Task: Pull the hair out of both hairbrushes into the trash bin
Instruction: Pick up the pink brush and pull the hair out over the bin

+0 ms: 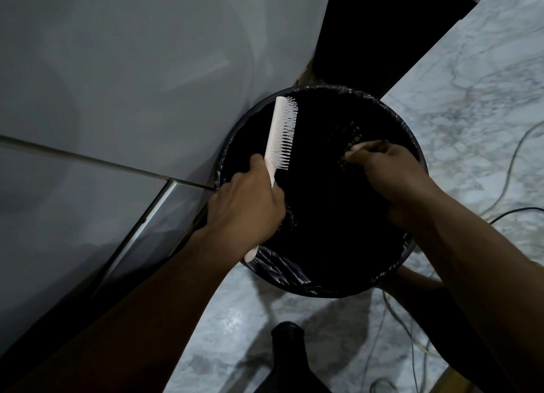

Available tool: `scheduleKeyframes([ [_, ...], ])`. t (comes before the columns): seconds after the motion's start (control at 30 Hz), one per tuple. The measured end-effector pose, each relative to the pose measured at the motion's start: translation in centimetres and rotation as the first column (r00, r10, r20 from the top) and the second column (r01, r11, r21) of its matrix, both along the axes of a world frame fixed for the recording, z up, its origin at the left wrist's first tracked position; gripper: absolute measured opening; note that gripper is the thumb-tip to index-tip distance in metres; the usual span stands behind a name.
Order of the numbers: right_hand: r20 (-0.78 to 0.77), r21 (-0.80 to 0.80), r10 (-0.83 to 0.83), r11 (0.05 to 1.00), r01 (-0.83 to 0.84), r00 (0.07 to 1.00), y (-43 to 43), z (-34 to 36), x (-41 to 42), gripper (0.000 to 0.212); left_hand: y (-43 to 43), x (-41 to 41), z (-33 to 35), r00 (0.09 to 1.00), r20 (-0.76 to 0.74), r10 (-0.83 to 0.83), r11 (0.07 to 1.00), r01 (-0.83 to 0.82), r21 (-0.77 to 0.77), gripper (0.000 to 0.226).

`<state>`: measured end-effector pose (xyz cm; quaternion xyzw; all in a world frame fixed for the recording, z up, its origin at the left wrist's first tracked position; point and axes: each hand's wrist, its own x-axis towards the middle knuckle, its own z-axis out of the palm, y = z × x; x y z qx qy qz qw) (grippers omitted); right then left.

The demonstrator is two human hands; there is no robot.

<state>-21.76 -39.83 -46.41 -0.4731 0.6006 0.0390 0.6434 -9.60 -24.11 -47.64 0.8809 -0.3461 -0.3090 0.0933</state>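
Observation:
A white hairbrush (279,133) is held upright over the left side of the round black trash bin (318,286), its bristles facing right. My left hand (250,204) grips its handle, and the handle's end sticks out below my palm. My right hand (388,169) hovers over the right side of the bin with thumb and fingers pinched together. Whether hair is between them is too dark to tell. The bin has a mesh wall and a black plastic liner folded over its rim. A second hairbrush is not visible.
A grey cabinet or appliance wall (117,83) stands tight against the bin's left. The floor (471,83) is white marble. Loose cables (506,169) trail on it at the right. A dark bottle-like shape (287,360) stands near the bottom edge.

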Motion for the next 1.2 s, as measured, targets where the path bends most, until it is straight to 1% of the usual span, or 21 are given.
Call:
scheduleKeyframes([
  [0.07, 0.013, 0.01, 0.001, 1.0, -0.001, 1.0, 0.0, -0.3, -0.1, 0.019, 0.0, 0.0, 0.0, 1.0, -0.001, -0.001, 1.0, 0.001, 0.001, 0.021],
  [0.17, 0.016, 0.049, 0.046, 0.998, -0.047, 0.999, 0.2, -0.5, -0.2, 0.015, -0.1, -0.1, 0.3, 1.0, -0.006, -0.021, 1.0, 0.021, 0.0, 0.021],
  [0.3, -0.041, -0.028, 0.143, 0.989, -0.144, 0.989, 0.9, -1.0, -0.2, 0.023, 0.0, -0.4, 0.7, 0.996, 0.004, -0.084, 0.996, 0.083, 0.011, 0.021],
  [0.4, -0.066, -0.062, 0.205, 0.976, -0.209, 0.977, 1.3, -1.2, -0.2, 0.035, 0.0, -0.7, 1.1, 0.988, 0.016, -0.151, 0.988, 0.151, 0.013, 0.025],
  [0.47, -0.024, -0.106, 0.185, 0.977, -0.187, 0.982, 1.3, -1.2, 0.0, 0.042, 0.0, -0.9, 1.2, 0.979, 0.025, -0.203, 0.979, 0.203, 0.005, 0.028],
  [0.5, 0.016, -0.129, 0.152, 0.98, -0.149, 0.988, 1.3, -1.1, 0.1, 0.043, 0.1, -1.0, 1.2, 0.974, 0.029, -0.225, 0.974, 0.225, -0.003, 0.027],
  [0.6, 0.15, -0.152, 0.0, 0.988, 0.023, 0.989, 0.7, -0.9, 0.4, 0.044, 0.3, -1.1, 1.0, 0.964, 0.005, -0.264, 0.963, 0.264, -0.057, 0.022],
  [0.67, 0.214, -0.126, -0.084, 0.986, 0.113, 0.973, 0.4, -1.0, 0.5, 0.042, 0.4, -1.1, 0.9, 0.959, -0.024, -0.281, 0.956, 0.277, -0.094, 0.02],
  [0.73, 0.27, -0.048, -0.141, 0.986, 0.159, 0.952, 0.4, -1.3, 0.5, 0.037, 0.4, -1.0, 0.8, 0.955, -0.044, -0.294, 0.95, 0.287, -0.124, 0.019],
  [0.8, 0.306, 0.018, -0.168, 0.985, 0.171, 0.937, 0.7, -1.5, 0.5, 0.036, 0.4, -1.0, 0.7, 0.951, -0.068, -0.302, 0.946, 0.29, -0.142, 0.018],
  [0.87, 0.308, 0.027, -0.173, 0.985, 0.173, 0.936, 0.8, -1.5, 0.5, 0.039, 0.4, -1.0, 0.7, 0.949, -0.086, -0.302, 0.946, 0.288, -0.147, 0.017],
  [0.93, 0.295, 0.026, -0.173, 0.985, 0.173, 0.94, 0.7, -1.6, 0.5, 0.034, 0.4, -1.0, 0.7, 0.95, -0.099, -0.297, 0.949, 0.282, -0.141, 0.016],
  [1.0, 0.282, 0.004, -0.126, 0.991, 0.13, 0.951, 0.7, -1.8, 0.4, 0.034, 0.4, -1.0, 0.6, 0.952, -0.109, -0.286, 0.953, 0.271, -0.136, 0.018],
  [1.1, 0.286, -0.031, -0.06, 0.997, 0.072, 0.956, 0.8, -2.0, 0.1, 0.047, 0.4, -0.9, 0.5, 0.955, -0.105, -0.278, 0.956, 0.264, -0.129, 0.02],
  [1.2, 0.275, -0.084, -0.046, 0.994, 0.072, 0.96, 0.7, -2.1, 0.0, 0.043, 0.4, -0.9, 0.6, 0.956, -0.115, -0.27, 0.959, 0.256, -0.125, 0.02],
])
